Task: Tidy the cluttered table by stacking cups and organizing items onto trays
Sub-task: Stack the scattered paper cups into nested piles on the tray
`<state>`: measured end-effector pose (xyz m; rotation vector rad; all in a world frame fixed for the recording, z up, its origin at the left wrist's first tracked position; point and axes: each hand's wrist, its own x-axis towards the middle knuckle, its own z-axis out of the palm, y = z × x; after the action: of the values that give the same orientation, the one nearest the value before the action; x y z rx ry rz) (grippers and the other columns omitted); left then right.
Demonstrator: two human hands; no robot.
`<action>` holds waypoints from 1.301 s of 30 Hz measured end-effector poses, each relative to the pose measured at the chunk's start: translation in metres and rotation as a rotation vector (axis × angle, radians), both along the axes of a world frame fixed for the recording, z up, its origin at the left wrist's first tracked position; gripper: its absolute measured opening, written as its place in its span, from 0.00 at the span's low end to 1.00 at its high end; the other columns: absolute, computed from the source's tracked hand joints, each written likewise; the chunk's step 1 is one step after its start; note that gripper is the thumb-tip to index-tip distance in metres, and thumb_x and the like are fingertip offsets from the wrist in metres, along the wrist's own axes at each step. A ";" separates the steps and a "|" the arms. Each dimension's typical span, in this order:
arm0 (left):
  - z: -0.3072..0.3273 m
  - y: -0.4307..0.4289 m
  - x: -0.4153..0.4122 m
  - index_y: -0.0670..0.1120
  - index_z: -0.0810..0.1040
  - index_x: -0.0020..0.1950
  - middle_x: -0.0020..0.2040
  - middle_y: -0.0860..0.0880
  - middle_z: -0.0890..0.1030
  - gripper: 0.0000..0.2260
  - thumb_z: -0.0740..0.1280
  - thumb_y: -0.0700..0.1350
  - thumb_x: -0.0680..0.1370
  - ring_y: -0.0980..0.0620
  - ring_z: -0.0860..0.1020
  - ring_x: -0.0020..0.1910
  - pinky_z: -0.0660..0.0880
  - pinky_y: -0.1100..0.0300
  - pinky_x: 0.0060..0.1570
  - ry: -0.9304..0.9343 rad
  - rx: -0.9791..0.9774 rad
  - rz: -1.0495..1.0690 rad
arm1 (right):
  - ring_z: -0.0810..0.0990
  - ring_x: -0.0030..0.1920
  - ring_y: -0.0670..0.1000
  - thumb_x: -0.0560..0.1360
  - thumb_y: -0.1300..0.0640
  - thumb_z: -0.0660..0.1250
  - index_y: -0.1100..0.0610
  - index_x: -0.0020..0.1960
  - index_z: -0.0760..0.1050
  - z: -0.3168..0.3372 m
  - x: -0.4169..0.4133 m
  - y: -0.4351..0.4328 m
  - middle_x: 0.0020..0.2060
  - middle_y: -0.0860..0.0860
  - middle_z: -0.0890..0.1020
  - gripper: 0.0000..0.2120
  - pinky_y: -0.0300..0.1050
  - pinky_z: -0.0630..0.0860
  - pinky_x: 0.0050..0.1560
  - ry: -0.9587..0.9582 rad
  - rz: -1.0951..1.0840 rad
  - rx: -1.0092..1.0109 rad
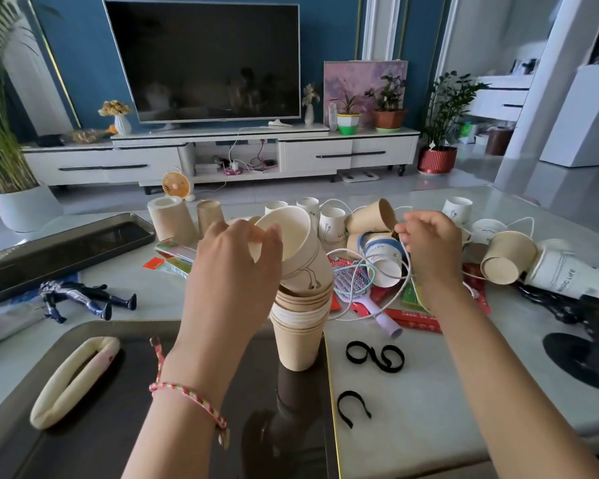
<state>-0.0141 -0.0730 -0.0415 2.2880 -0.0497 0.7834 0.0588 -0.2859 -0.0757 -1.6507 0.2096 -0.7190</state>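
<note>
We see the white paper cup with a brown line drawing (298, 247) tilted atop the tall stack of nested paper cups (300, 326), at the right edge of the dark glossy tray (118, 409). Left hand (232, 267) grips its rim. Right hand (429, 247) is curled beside a tipped brown paper cup (372, 216); we cannot tell whether it holds anything.

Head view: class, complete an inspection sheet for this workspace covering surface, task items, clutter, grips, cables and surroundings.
Surface: pale glossy table, crowded.
Task items: cup stack on dark tray; top cup tilted; loose cups scattered beyond.
Clutter: toy figure, black straps, purple brush, red packets.
Grips: left hand grips top cup; right hand curled beside white cable, hold unclear.
Cables: white cable loops among the cups.
Surroundings: television, potted plant.
</note>
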 end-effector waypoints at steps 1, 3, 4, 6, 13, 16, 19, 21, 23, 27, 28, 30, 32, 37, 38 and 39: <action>-0.001 0.001 0.001 0.45 0.77 0.46 0.46 0.47 0.72 0.15 0.58 0.54 0.77 0.49 0.69 0.44 0.57 0.64 0.38 0.016 0.019 0.011 | 0.78 0.50 0.54 0.73 0.62 0.59 0.54 0.45 0.75 -0.002 0.007 -0.004 0.48 0.55 0.82 0.07 0.51 0.74 0.54 0.037 -0.021 -0.060; -0.002 0.001 0.001 0.46 0.78 0.52 0.48 0.49 0.69 0.19 0.56 0.58 0.75 0.47 0.70 0.50 0.60 0.62 0.43 0.056 0.044 0.002 | 0.77 0.52 0.54 0.74 0.63 0.59 0.58 0.52 0.75 -0.005 0.026 -0.009 0.52 0.56 0.80 0.09 0.44 0.71 0.50 0.125 -0.030 -0.243; -0.001 0.001 0.000 0.48 0.77 0.55 0.50 0.50 0.68 0.22 0.55 0.61 0.74 0.48 0.69 0.53 0.61 0.60 0.46 0.066 0.049 -0.015 | 0.76 0.53 0.54 0.74 0.63 0.60 0.60 0.55 0.75 -0.005 0.035 -0.010 0.54 0.56 0.79 0.11 0.42 0.69 0.50 0.161 -0.019 -0.346; 0.000 0.000 0.001 0.50 0.75 0.59 0.55 0.52 0.68 0.27 0.51 0.65 0.71 0.50 0.67 0.58 0.62 0.60 0.50 0.030 0.063 -0.084 | 0.75 0.57 0.55 0.74 0.63 0.61 0.59 0.58 0.75 -0.004 0.058 -0.010 0.57 0.57 0.78 0.14 0.41 0.68 0.50 0.221 0.000 -0.555; -0.028 -0.018 0.014 0.55 0.73 0.60 0.63 0.56 0.70 0.14 0.52 0.53 0.80 0.55 0.66 0.62 0.63 0.59 0.62 0.131 0.280 -0.331 | 0.72 0.61 0.59 0.73 0.53 0.63 0.55 0.61 0.75 -0.002 0.120 -0.006 0.61 0.58 0.74 0.17 0.46 0.70 0.59 0.698 0.062 -0.832; -0.034 -0.018 0.016 0.55 0.63 0.59 0.57 0.56 0.68 0.10 0.55 0.53 0.79 0.52 0.69 0.56 0.66 0.58 0.54 0.167 0.107 -0.369 | 0.75 0.57 0.61 0.76 0.60 0.59 0.61 0.56 0.77 -0.004 0.120 -0.003 0.57 0.60 0.78 0.13 0.45 0.69 0.52 0.585 -0.017 -0.816; -0.038 -0.013 0.022 0.58 0.56 0.62 0.59 0.56 0.68 0.14 0.57 0.54 0.79 0.52 0.69 0.55 0.66 0.59 0.51 0.208 0.044 -0.395 | 0.77 0.50 0.59 0.76 0.64 0.61 0.64 0.48 0.80 0.014 0.093 0.005 0.51 0.59 0.81 0.09 0.43 0.70 0.46 0.152 -0.129 -0.774; -0.040 -0.011 0.024 0.55 0.55 0.68 0.66 0.55 0.66 0.20 0.56 0.55 0.79 0.51 0.68 0.61 0.65 0.60 0.56 0.236 0.066 -0.386 | 0.78 0.50 0.54 0.74 0.66 0.64 0.63 0.49 0.79 0.032 0.061 0.013 0.49 0.56 0.81 0.07 0.37 0.70 0.46 -0.107 -0.086 -0.640; -0.037 -0.011 0.024 0.54 0.52 0.72 0.70 0.55 0.63 0.28 0.54 0.62 0.76 0.52 0.66 0.66 0.63 0.60 0.60 0.270 0.029 -0.419 | 0.79 0.46 0.49 0.73 0.66 0.66 0.58 0.52 0.74 0.049 0.021 0.024 0.43 0.49 0.79 0.09 0.30 0.71 0.43 -0.309 0.036 -0.488; -0.027 -0.005 0.022 0.53 0.66 0.62 0.58 0.54 0.73 0.27 0.49 0.68 0.71 0.60 0.70 0.59 0.66 0.69 0.59 0.139 -0.335 -0.466 | 0.78 0.44 0.39 0.74 0.63 0.65 0.51 0.61 0.71 0.056 -0.055 0.044 0.44 0.42 0.78 0.17 0.30 0.73 0.46 -0.500 0.253 -0.506; -0.023 -0.001 0.020 0.56 0.68 0.54 0.49 0.57 0.74 0.19 0.49 0.66 0.74 0.66 0.71 0.49 0.66 0.78 0.50 0.076 -0.369 -0.431 | 0.77 0.46 0.37 0.74 0.63 0.64 0.51 0.62 0.73 0.054 -0.067 0.048 0.47 0.40 0.79 0.18 0.29 0.72 0.49 -0.509 0.286 -0.557; -0.020 0.008 0.017 0.56 0.67 0.42 0.40 0.58 0.71 0.14 0.49 0.62 0.74 0.69 0.70 0.38 0.65 0.81 0.39 0.011 -0.421 -0.382 | 0.74 0.51 0.32 0.74 0.66 0.64 0.55 0.63 0.73 0.048 -0.079 0.055 0.52 0.39 0.77 0.19 0.25 0.68 0.54 -0.504 0.352 -0.645; -0.019 0.010 0.015 0.56 0.68 0.41 0.40 0.59 0.72 0.14 0.49 0.62 0.72 0.66 0.72 0.40 0.66 0.79 0.40 0.027 -0.495 -0.401 | 0.72 0.54 0.33 0.75 0.70 0.63 0.58 0.64 0.73 0.040 -0.082 0.062 0.53 0.42 0.76 0.19 0.25 0.67 0.56 -0.455 0.435 -0.724; -0.034 -0.008 0.013 0.55 0.71 0.50 0.46 0.60 0.75 0.11 0.51 0.54 0.80 0.64 0.74 0.48 0.68 0.77 0.47 0.159 -0.550 -0.488 | 0.76 0.58 0.49 0.77 0.67 0.60 0.62 0.59 0.77 0.011 -0.082 0.078 0.53 0.53 0.80 0.13 0.42 0.68 0.62 -0.298 0.543 -0.935; -0.038 -0.012 0.013 0.54 0.71 0.53 0.47 0.61 0.75 0.10 0.51 0.53 0.81 0.65 0.73 0.48 0.66 0.80 0.46 0.172 -0.539 -0.480 | 0.76 0.57 0.52 0.78 0.64 0.60 0.62 0.58 0.77 0.007 -0.081 0.081 0.52 0.54 0.81 0.11 0.43 0.67 0.62 -0.304 0.521 -0.994; -0.040 -0.016 0.013 0.53 0.70 0.56 0.47 0.62 0.74 0.10 0.52 0.52 0.81 0.68 0.73 0.48 0.64 0.82 0.44 0.171 -0.542 -0.472 | 0.76 0.56 0.53 0.78 0.62 0.61 0.63 0.56 0.77 0.003 -0.082 0.082 0.50 0.55 0.80 0.11 0.44 0.67 0.61 -0.316 0.507 -1.030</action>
<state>-0.0012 -0.0886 -0.0817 1.7190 -0.2563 0.3025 -0.0227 -0.2034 -0.0728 -2.3618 -0.9227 -0.7136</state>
